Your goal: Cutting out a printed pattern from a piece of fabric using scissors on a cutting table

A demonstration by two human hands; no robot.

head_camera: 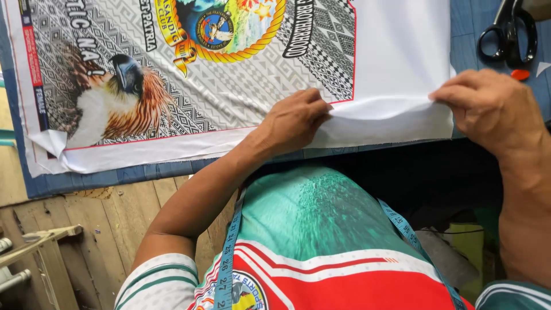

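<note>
**stitchfan:** Nearest the lens is the person's own chest, a teal-and-red shirt (321, 241) with a blue measuring tape (227, 258) draped round the neck. Past that, the big printed fabric panel (229, 86) covers most of the blue table (103, 181), eagle print at the left, white margin toward the right. Looks like the near edge is being lined up or folded, judging by the small ridge of cloth raised between the hands.

**pinhead:** Agreed. Left hand (295, 117) lies knuckles-up, fingers closed on the white hem with the forearm angled in from the lower left. Right hand (488, 103) pinches the same hem further along, wrist bent down. Hands sit well apart. I'd say the next move needs even tension on both grips so the edge stays straight. Black scissors (508, 34) lie beyond the right hand, untouched.
</note>
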